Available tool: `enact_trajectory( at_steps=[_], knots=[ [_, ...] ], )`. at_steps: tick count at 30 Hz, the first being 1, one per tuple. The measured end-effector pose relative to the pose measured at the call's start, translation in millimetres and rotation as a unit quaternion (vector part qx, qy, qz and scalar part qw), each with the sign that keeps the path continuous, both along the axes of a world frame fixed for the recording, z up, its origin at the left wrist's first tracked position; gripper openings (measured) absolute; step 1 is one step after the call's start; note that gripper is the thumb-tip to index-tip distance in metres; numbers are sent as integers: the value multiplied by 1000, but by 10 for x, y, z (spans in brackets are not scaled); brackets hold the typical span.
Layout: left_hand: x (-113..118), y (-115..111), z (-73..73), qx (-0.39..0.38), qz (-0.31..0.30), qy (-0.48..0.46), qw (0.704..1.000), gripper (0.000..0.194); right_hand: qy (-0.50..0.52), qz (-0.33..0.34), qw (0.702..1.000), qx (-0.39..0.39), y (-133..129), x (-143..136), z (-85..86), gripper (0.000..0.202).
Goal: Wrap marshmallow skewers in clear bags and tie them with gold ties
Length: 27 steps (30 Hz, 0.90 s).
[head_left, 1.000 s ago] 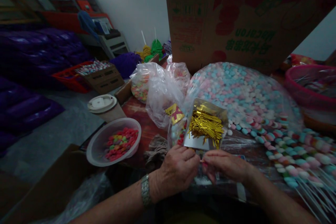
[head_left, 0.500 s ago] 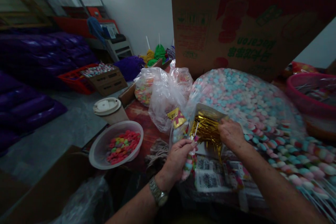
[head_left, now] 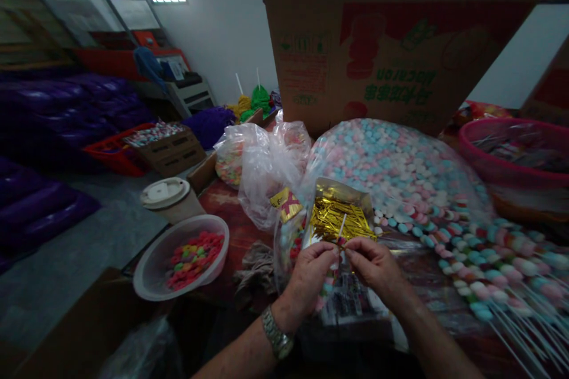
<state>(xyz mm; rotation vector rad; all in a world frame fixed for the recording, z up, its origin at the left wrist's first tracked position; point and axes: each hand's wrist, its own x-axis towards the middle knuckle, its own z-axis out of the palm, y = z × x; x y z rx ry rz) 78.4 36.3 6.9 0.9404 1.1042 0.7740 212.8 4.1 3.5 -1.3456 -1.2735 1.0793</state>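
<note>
My left hand [head_left: 311,275] is closed around the bagged neck of a marshmallow skewer [head_left: 328,291], whose white stick [head_left: 342,225] points up and away. My right hand [head_left: 371,263] pinches at the same neck, its fingertips nearly meeting the left ones. A thin strip there looks like a gold twist tie [head_left: 340,243], though fingers mostly cover it. Just beyond lies a pile of gold twist ties [head_left: 338,217] in an open box [head_left: 363,198]. Left of that box is a clear bag of sweets with a gold label [head_left: 288,205]. Printed clear wrappers [head_left: 351,302] lie under my hands.
A large clear bag of pastel marshmallows [head_left: 382,160] fills the back; marshmallow skewers [head_left: 502,272] are heaped at right. A bowl [head_left: 146,275] of gummy rings, a lidded cup [head_left: 189,207] and a crumpled cloth [head_left: 258,269] stand left. Behind are a cardboard box [head_left: 311,35] and pink basin [head_left: 502,169].
My right hand has left the gold twist ties and come to the skewer's neck beside my left hand. The ties now lie flatter in their box. The view has shifted slightly right.
</note>
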Motion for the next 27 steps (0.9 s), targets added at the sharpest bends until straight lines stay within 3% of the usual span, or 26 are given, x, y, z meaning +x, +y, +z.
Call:
enact_trajectory(
  at_steps=[3,9,16,22,27],
  knots=[
    [28,-43,9,12,-24,17,1000,14,-9,-21,998,56,-22,-27,-57,22],
    [55,-42,-28,34,-45,46,997,13,-18,33,999,18,-20,76,-106,50],
    [54,-1,-58,15,-43,33,998,21,-77,43,996,-15,39,251,3,21],
    [72,-4,-98,1,-42,-7,999,21,-214,30,976,11,-48,356,-8,15],
    [84,-9,-59,8,-45,34,998,19,-124,-6,992,11,-152,247,-31,14]
  ],
)
